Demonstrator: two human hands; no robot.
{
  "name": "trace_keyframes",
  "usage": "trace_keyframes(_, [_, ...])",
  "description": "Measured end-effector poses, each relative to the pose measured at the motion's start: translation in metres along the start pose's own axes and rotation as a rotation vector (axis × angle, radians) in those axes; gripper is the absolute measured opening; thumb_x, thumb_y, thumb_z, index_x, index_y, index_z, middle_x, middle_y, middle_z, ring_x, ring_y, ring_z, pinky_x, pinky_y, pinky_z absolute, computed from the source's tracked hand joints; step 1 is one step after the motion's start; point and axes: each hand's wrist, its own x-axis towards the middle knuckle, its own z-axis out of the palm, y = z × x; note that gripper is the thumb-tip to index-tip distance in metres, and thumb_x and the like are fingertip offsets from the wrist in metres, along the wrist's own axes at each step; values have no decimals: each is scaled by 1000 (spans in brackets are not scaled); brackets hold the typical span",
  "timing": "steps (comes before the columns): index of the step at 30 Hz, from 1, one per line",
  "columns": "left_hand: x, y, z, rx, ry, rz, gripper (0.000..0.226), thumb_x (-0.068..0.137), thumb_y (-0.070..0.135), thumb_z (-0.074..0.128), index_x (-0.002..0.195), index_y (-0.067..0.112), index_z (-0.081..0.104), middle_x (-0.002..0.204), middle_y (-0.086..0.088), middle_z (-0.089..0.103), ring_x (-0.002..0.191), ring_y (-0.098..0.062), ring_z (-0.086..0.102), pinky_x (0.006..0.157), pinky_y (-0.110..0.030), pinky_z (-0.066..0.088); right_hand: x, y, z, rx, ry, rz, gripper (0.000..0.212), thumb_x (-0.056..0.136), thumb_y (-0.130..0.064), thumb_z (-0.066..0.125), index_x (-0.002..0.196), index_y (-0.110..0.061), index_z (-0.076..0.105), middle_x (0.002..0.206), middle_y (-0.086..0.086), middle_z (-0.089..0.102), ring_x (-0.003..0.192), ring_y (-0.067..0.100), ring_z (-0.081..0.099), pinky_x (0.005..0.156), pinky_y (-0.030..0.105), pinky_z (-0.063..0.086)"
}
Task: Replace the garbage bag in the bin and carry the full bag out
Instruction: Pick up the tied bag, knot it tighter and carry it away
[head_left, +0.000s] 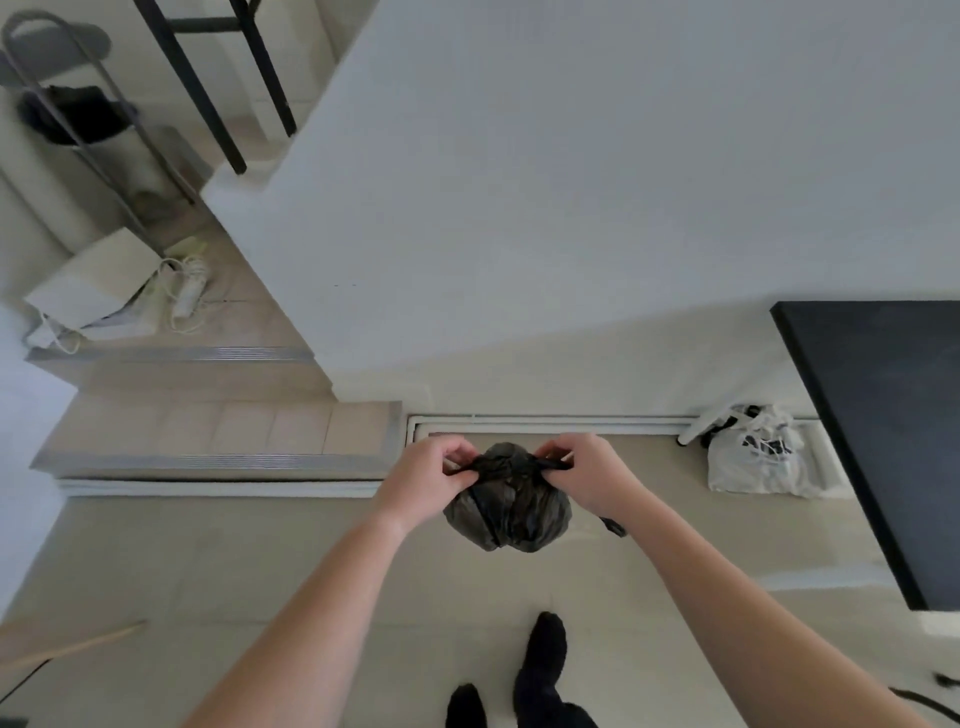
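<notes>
Both hands pinch the top of a full black garbage bag over the floor.

The left hand (426, 480) and right hand (584, 475) each keep a closed grip on the gathered neck of the garbage bag (506, 512), centre-near; a white plastic bag (761, 457) lies far right beside a dark tabletop (883, 426).

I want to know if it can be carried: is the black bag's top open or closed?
Closed: the black garbage bag has its top gathered tight, pulled between left hand and right hand.
</notes>
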Motion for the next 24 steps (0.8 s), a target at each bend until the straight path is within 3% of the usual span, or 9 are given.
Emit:
trace_keyframes(5, [62,-23,13,-4,-3,-67,17,90,15,79,103,27,79,97,18,78,87,3,72,83,-21,57,74,22,5,-14,-68,24,26,83,-11,68,100,-26,80,95,-8,77,89,14,69,78,23,48])
trace_keyframes(11, [136,-70,34,-27,-21,-121,21,90,13,80,101,31,79,95,19,77,88,5,71,79,-11,52,152,56,27,-28,-102,55,28,83,-10,66,101,-27,79,96,-8,77,89,15,69,80,26,53])
trace_keyframes(16, [198,-141,68,-72,-30,-146,29,87,12,81,94,39,76,92,20,78,86,4,72,82,-16,56,223,99,74,-22,-111,97,31,82,-9,66,99,-31,79,96,-8,77,88,15,70,80,28,56])
trace_keyframes(21, [252,-224,111,-159,-10,-164,28,88,9,80,108,27,83,100,17,82,94,6,75,95,-23,58,288,149,135,-28,-106,134,32,85,-8,64,105,-28,79,97,-8,77,90,15,70,76,26,52])
trace_keyframes(24, [285,-272,137,-168,15,-171,24,88,12,81,105,27,85,98,18,82,92,8,74,96,-23,58,323,181,173,-24,-88,141,31,86,-7,64,103,-29,78,97,-9,77,89,12,69,71,19,49])
